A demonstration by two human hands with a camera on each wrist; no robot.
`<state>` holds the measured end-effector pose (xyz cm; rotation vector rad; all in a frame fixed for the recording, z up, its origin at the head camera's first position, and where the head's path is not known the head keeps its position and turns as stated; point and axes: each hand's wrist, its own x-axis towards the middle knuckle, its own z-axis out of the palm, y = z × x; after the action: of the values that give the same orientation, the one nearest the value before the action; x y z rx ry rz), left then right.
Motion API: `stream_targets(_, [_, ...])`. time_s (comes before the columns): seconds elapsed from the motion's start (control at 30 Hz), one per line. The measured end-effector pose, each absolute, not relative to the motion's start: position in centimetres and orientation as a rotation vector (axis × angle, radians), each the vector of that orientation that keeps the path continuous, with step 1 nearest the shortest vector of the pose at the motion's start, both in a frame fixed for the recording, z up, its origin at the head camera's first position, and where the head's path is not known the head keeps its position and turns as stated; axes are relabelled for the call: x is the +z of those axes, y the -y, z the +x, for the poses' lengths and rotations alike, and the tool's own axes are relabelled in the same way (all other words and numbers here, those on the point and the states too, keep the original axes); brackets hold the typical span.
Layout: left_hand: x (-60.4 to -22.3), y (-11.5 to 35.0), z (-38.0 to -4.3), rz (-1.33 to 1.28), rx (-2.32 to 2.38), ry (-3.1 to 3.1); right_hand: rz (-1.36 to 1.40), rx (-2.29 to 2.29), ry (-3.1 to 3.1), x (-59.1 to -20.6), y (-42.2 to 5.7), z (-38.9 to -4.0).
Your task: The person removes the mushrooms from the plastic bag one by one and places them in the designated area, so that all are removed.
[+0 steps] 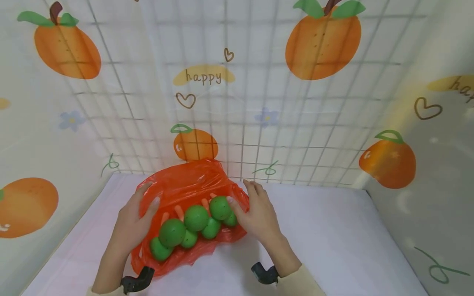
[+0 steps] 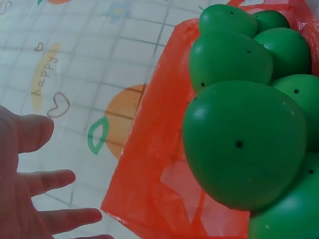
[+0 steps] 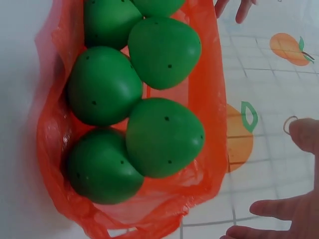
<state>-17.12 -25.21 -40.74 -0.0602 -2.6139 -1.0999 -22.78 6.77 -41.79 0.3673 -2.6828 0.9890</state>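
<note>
A red plastic bag (image 1: 185, 176) lies spread on the table, with a cluster of green rounded pieces (image 1: 196, 218) on it. Small black dots mark these pieces, and short orange pegs (image 1: 179, 212) stick up behind them in the head view. My left hand (image 1: 134, 224) is at the bag's left side, thumb and fingers spread. At the right end, my right hand (image 1: 260, 211) has its fingers extended and its thumb beside the last green pieces. In the wrist views, the left hand (image 2: 45, 194) and right hand (image 3: 294, 209) appear with straight fingers, nothing between them.
The white table (image 1: 322, 234) extends to the right of the bag. Behind it hangs a white curtain (image 1: 314, 119) printed with oranges and grid lines, and similar panels close in both sides. Black straps (image 1: 138, 280) sit at the wrists.
</note>
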Motion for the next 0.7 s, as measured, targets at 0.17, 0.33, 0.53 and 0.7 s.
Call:
stream_targets(0.17, [-41.7, 25.9, -16.8, -0.016, -1.223, 2.552, 0.392, 1.035, 2.662, -42.3, -6.1, -22.8])
stream_targets(0.33, [-42.2, 26.4, -16.2, 0.049, -1.277, 2.555, 0.424, 1.056, 2.653, -42.9, -5.4, -22.9])
stream_targets(0.53, [-42.9, 26.7, -15.4, 0.063, -1.347, 2.494, 0.412, 1.061, 2.682, -43.6, -4.6, -23.0])
stream_targets(0.7, [-43.4, 26.8, -15.0, 0.093, -1.396, 2.457, 0.418, 1.061, 2.684, -44.2, -4.0, -23.2])
